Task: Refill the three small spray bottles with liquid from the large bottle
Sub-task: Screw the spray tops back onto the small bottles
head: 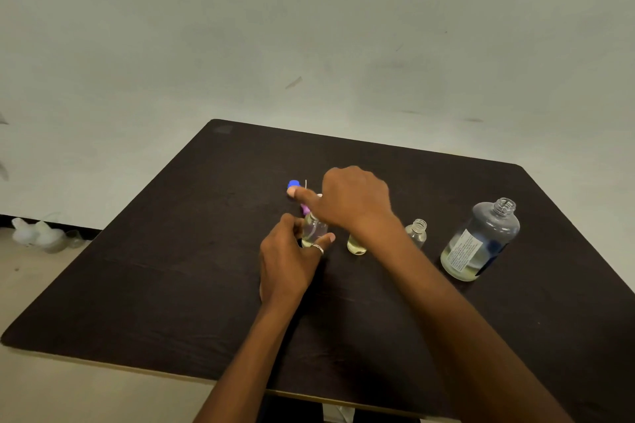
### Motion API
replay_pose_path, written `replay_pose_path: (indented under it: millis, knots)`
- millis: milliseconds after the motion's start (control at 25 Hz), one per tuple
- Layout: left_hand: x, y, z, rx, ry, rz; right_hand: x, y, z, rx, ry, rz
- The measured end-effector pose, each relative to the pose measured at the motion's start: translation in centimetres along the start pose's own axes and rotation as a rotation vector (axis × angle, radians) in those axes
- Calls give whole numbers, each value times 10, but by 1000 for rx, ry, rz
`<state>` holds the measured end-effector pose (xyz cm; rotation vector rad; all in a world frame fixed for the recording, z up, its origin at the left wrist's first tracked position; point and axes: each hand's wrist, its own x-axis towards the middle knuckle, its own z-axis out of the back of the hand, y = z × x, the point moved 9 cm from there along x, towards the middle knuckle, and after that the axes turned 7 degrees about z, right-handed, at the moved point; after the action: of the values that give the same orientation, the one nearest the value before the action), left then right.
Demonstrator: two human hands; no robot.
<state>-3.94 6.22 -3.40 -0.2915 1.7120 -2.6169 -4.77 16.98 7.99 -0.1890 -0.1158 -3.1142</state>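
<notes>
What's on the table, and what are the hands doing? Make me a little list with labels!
large bottle: upright, cap off, partly full
left hand: holds first small bottle
right hand: reaches across to blue spray cap and purple spray cap
second small bottle: upright, yellowish liquid at bottom
third small bottle: upright, neck open
table: dark, everything sits on it

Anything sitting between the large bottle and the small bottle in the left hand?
Yes. Between the large bottle and the held small bottle stand two more: the bottle with yellowish liquid and the uncapped small bottle. The right forearm crosses over them.
</notes>
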Motion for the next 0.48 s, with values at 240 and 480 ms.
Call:
replay_pose_path:
  millis: [240, 480]
  knots:
    - [2, 6, -6, 7, 18, -8, 57, -31, 15, 127, 83, 163]
    - [0, 4, -6, -9, 41, 0, 83, -13, -50, 88, 366, 384]
